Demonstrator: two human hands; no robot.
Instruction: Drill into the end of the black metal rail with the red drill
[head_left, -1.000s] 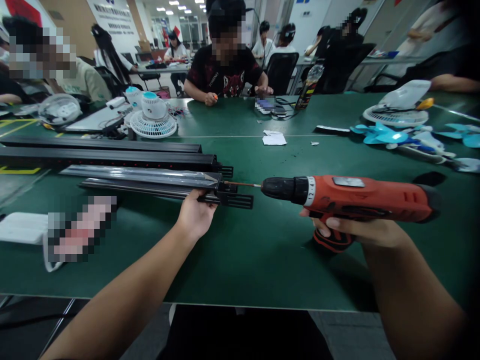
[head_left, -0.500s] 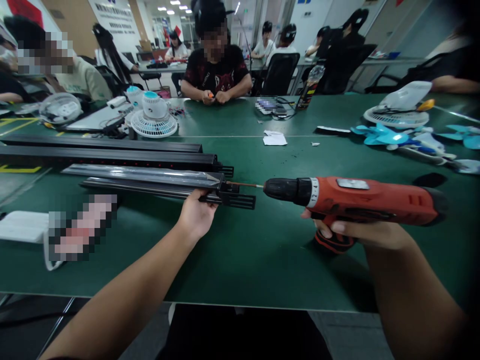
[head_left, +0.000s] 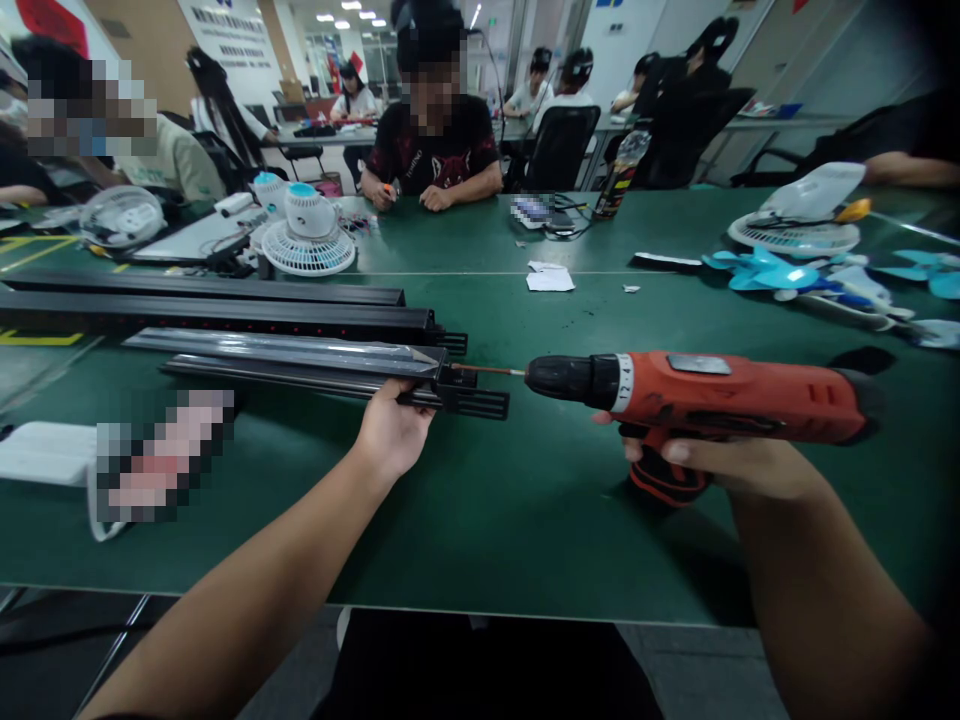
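Observation:
My right hand (head_left: 705, 465) is wrapped round the handle of a red cordless drill (head_left: 750, 395), held level above the table. From its black chuck a long thin bit (head_left: 487, 371) points left, its tip at the end of a black metal profile (head_left: 322, 352) with a shiny, film-like upper face. Whether the tip sits in a screw is too small to tell. My left hand (head_left: 397, 430) grips that profile near its right end, thumb on top and the other fingers hidden beneath. A slotted black bracket (head_left: 480, 403) sticks out of the end beside the bit.
Two more long black profiles (head_left: 225, 312) lie behind. A white power bank (head_left: 49, 453) and a blurred-out phone-like item are at left. Small fans (head_left: 309, 240), blue fan blades (head_left: 772, 268), paper scraps (head_left: 550, 277) and a bottle (head_left: 622, 175) lie farther back. A person (head_left: 431, 140) sits opposite.
The drill has tilted and shifted very slightly left, its bit still at the profile's end. My left hand stays in place. The person opposite has moved their hands apart.

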